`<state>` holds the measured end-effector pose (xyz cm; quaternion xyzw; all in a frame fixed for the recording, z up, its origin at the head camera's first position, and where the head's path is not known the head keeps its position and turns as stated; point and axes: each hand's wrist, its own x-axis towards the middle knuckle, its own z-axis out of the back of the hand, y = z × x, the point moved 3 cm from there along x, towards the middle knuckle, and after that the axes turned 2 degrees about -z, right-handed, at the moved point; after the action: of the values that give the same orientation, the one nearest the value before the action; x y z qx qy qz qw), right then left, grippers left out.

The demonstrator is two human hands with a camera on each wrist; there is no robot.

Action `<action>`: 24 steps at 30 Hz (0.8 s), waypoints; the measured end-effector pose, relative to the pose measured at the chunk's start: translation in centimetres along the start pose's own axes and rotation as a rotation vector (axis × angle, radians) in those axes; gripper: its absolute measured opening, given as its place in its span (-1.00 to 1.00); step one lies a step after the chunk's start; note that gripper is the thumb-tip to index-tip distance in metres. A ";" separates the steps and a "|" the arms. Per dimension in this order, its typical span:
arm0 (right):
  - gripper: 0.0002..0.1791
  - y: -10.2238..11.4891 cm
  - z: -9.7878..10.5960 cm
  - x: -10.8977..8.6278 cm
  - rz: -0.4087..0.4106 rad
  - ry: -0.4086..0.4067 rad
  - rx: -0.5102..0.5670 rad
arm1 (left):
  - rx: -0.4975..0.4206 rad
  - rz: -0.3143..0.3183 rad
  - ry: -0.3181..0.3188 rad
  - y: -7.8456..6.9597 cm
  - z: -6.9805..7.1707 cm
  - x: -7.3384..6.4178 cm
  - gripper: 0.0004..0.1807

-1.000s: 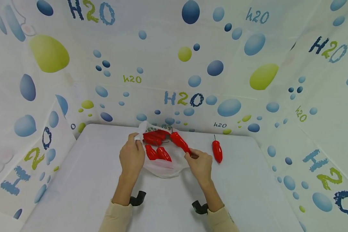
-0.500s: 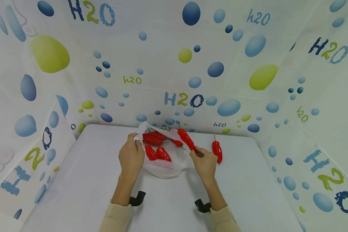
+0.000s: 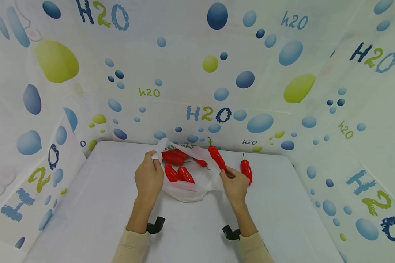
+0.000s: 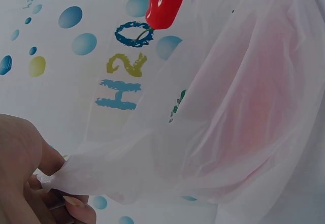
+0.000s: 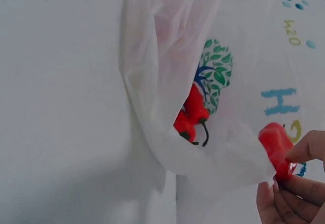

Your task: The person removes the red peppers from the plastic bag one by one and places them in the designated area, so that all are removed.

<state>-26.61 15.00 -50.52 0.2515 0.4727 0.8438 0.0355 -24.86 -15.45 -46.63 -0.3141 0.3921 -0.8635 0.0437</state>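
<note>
A white plastic bag point(image 3: 187, 193) lies with its mouth spread toward me, several red peppers point(image 3: 185, 175) inside. My left hand point(image 3: 149, 177) pinches the bag's rim on the left; the left wrist view shows the gathered plastic point(image 4: 101, 170) between thumb and fingers. On the other side, my right hand point(image 3: 236, 184) holds one long red pepper point(image 3: 216, 157) by its lower end, stem pointing up, at the bag's right edge. Up close in the right wrist view, the bag's edge point(image 5: 261, 165) also meets the fingers beside that pepper point(image 5: 277, 145).
Another red pepper point(image 3: 246, 170) lies on the white table point(image 3: 283, 212), just right of my right hand. Behind the table rises a white patterned curtain point(image 3: 184, 65), which also covers both sides.
My right hand has drawn the held pepper rightward, out of the bag's mouth, and its stem now shows above. Another pepper inside has come into view. My left hand stays almost still.
</note>
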 end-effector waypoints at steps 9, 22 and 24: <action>-0.71 -1.3 0.2 0.3 -0.015 -0.048 -0.030 | 0.001 -0.008 0.000 0.0 0.0 0.1 -0.63; -0.69 -3.1 0.5 0.2 -0.114 -0.053 -0.036 | 0.005 0.002 0.013 -0.1 -0.1 -0.1 -0.62; -0.69 -3.3 0.6 0.3 -0.118 -0.060 -0.039 | 0.006 0.002 0.012 -0.1 -0.1 -0.1 -0.62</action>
<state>-27.15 17.38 -52.89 0.2475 0.4689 0.8414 0.1044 -24.84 -15.30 -46.66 -0.3085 0.3901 -0.8665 0.0433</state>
